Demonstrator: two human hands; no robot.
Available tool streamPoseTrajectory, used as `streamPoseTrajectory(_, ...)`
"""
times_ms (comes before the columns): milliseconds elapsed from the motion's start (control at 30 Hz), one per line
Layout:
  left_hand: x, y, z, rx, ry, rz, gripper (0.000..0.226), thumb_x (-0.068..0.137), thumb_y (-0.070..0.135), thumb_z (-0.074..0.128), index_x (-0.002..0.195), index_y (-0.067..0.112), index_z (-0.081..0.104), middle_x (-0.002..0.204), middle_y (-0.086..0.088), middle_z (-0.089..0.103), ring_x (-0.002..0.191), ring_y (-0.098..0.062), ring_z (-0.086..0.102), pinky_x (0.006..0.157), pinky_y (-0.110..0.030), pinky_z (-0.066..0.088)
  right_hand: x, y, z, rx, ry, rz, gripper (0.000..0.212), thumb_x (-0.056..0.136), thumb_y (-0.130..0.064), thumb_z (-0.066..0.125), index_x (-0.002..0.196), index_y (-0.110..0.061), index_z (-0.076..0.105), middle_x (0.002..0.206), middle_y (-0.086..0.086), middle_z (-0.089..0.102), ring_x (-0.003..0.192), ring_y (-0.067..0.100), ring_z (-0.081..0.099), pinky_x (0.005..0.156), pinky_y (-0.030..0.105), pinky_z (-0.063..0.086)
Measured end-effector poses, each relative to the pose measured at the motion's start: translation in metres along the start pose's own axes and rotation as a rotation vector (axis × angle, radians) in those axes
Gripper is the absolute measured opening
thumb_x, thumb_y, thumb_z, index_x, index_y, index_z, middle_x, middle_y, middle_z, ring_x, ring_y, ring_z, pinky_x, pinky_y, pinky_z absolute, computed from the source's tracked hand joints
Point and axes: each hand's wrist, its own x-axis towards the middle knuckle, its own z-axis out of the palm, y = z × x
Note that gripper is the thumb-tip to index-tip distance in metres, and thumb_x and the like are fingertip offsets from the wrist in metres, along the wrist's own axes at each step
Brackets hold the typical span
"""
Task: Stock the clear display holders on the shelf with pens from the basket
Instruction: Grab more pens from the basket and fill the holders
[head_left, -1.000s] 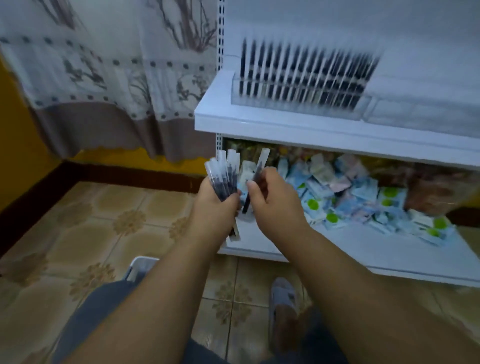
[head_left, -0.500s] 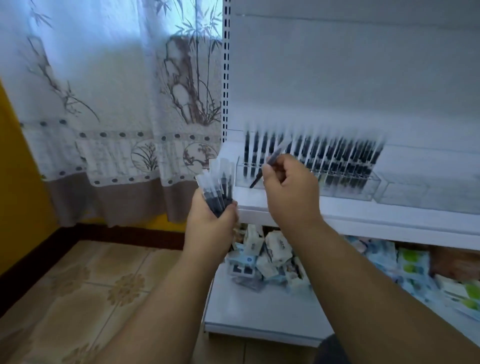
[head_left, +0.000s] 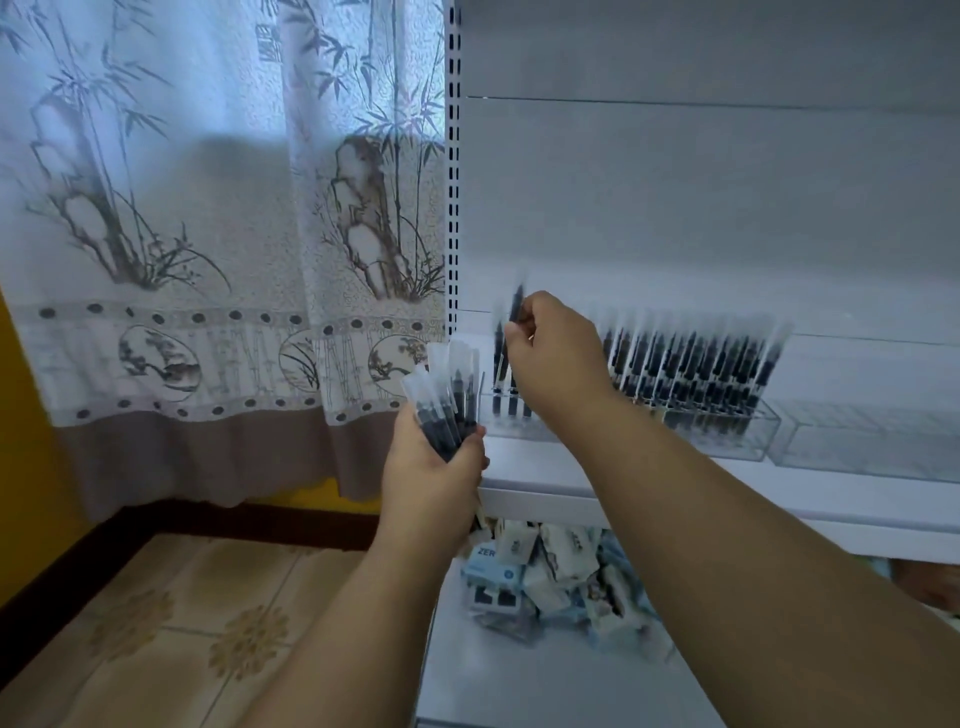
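My left hand grips a bundle of black pens in clear sleeves, tips fanned upward, just left of the white shelf. My right hand pinches a single pen upright over the left end of a clear display holder. That holder carries several black pens standing in rows. A second clear holder stands to its right; I see no pens in it. The basket is out of view.
A lower shelf holds a heap of small boxed packets. A patterned curtain hangs at the left over a tiled floor. The shelf's slotted upright runs between curtain and back panel.
My view has risen from the lower shelf to the pen shelf. My right hand moved up and forward with one pen to the holder's left end; my left hand followed with the bundle.
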Motion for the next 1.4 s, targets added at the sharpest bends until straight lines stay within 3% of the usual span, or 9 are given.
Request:
streamPoseTrajectory(233, 0.001, -0.004, -0.003, -0.009, 0.020, -0.030, 0.028, 0.092, 0.013, 0.066, 0.116, 0.023, 0.055, 0.089, 0.002, 0.069, 0.082, -0.015, 0.070, 0.083, -0.045, 0.059, 0.003, 0.006, 0.008, -0.095, -0.113, -0.018, 0.012, 0.098, -0.023, 0.051, 0.096, -0.013, 0.056, 0.089, 0.002, 0.059, 0.083, 0.023, 0.056, 0.072, 0.032, 0.046)
streamPoseTrajectory(600, 0.001, -0.004, -0.005, -0.026, -0.002, -0.013, 0.024, 0.092, 0.011, 0.065, 0.108, 0.025, 0.055, 0.087, 0.003, 0.069, 0.074, -0.008, 0.069, 0.073, -0.032, 0.059, 0.002, 0.011, 0.021, -0.198, -0.205, 0.073, 0.021, 0.097, -0.020, 0.055, 0.078, -0.010, 0.052, 0.067, 0.000, 0.047, 0.071, 0.025, 0.052, 0.064, 0.028, 0.037)
streamPoseTrajectory(733, 0.002, 0.000, -0.003, -0.021, -0.025, -0.024, 0.025, 0.093, 0.011, 0.065, 0.112, 0.023, 0.054, 0.090, 0.000, 0.069, 0.075, -0.008, 0.070, 0.068, -0.028, 0.057, 0.002, 0.006, 0.019, -0.209, -0.216, 0.132, 0.027, 0.095, -0.028, 0.059, 0.077, -0.007, 0.057, 0.066, 0.003, 0.056, 0.068, 0.025, 0.057, 0.062, 0.028, 0.042)
streamPoseTrajectory(867, 0.006, 0.006, -0.003, -0.059, -0.054, -0.053, 0.023, 0.092, 0.011, 0.067, 0.109, 0.021, 0.054, 0.095, -0.007, 0.070, 0.072, -0.010, 0.071, 0.064, -0.026, 0.056, -0.018, 0.000, 0.010, -0.042, -0.071, 0.160, 0.032, 0.097, -0.039, 0.053, 0.077, -0.013, 0.057, 0.069, 0.000, 0.058, 0.066, 0.020, 0.058, 0.064, 0.033, 0.049)
streamPoseTrajectory(967, 0.007, 0.014, 0.000, -0.106, -0.094, -0.056, 0.028, 0.092, 0.006, 0.066, 0.114, 0.020, 0.054, 0.094, -0.009, 0.071, 0.071, -0.014, 0.072, 0.063, -0.028, 0.059, -0.039, -0.009, 0.001, 0.287, -0.247, 0.218, 0.034, 0.099, -0.041, 0.051, 0.086, -0.013, 0.064, 0.072, -0.001, 0.061, 0.060, 0.011, 0.058, 0.059, 0.028, 0.049)
streamPoseTrajectory(1033, 0.006, 0.019, 0.002, -0.141, -0.124, -0.052, 0.030, 0.092, 0.003, 0.065, 0.116, 0.018, 0.055, 0.093, -0.010, 0.072, 0.068, -0.014, 0.071, 0.063, -0.028, 0.060, -0.046, -0.011, -0.003, 0.460, -0.328, 0.258, 0.021, 0.098, -0.031, 0.057, 0.089, -0.013, 0.064, 0.069, -0.004, 0.059, 0.049, 0.000, 0.054, 0.051, 0.020, 0.046)
streamPoseTrajectory(1133, 0.004, 0.023, 0.005, -0.152, -0.162, -0.044, 0.028, 0.094, 0.001, 0.061, 0.116, 0.018, 0.054, 0.092, -0.010, 0.072, 0.069, -0.016, 0.071, 0.062, -0.028, 0.060, -0.044, -0.005, -0.009, 0.559, -0.282, 0.316, 0.011, 0.097, -0.021, 0.061, 0.091, -0.013, 0.064, 0.069, -0.001, 0.057, 0.056, 0.008, 0.052, 0.051, 0.021, 0.044)
streamPoseTrajectory(1267, 0.005, 0.019, 0.003, -0.062, -0.105, -0.044, 0.027, 0.094, 0.003, 0.061, 0.111, 0.021, 0.051, 0.093, -0.009, 0.071, 0.066, -0.015, 0.070, 0.057, -0.025, 0.057, -0.030, -0.002, -0.023, 0.628, -0.105, 0.362, 0.011, 0.098, -0.025, 0.058, 0.095, -0.017, 0.065, 0.076, 0.002, 0.063, 0.062, 0.011, 0.054, 0.058, 0.028, 0.046)
streamPoseTrajectory(1400, 0.007, 0.016, 0.001, -0.039, -0.072, -0.088, 0.026, 0.093, 0.006, 0.064, 0.111, 0.018, 0.051, 0.092, -0.014, 0.069, 0.054, -0.006, 0.063, 0.050, -0.020, 0.052, -0.011, -0.004, -0.039, 0.486, 0.128, 0.266, 0.011, 0.100, -0.026, 0.053, 0.101, -0.020, 0.062, 0.084, 0.000, 0.067, 0.066, 0.009, 0.061, 0.060, 0.030, 0.052)
